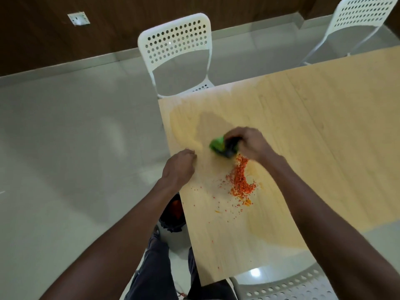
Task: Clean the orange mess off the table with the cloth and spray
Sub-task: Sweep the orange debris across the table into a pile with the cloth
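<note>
A pile of orange crumbs [241, 180] lies on the pale wooden table [313, 126], with loose specks scattered toward the near left edge. My right hand [249, 142] presses a bunched green and dark cloth [223, 146] onto the table just beyond the pile. Blur on the cloth and hand shows motion. My left hand [179, 167] rests at the table's left edge, fingers curled, nothing seen in it. A wet patch darkens the wood beyond the cloth. No spray bottle is in view.
A white perforated chair [175, 46] stands at the table's far end, another [357, 20] at the far right, and a third [287, 284] below the near edge. A dark-lined bin [173, 217] with something orange inside sits on the floor by the left edge.
</note>
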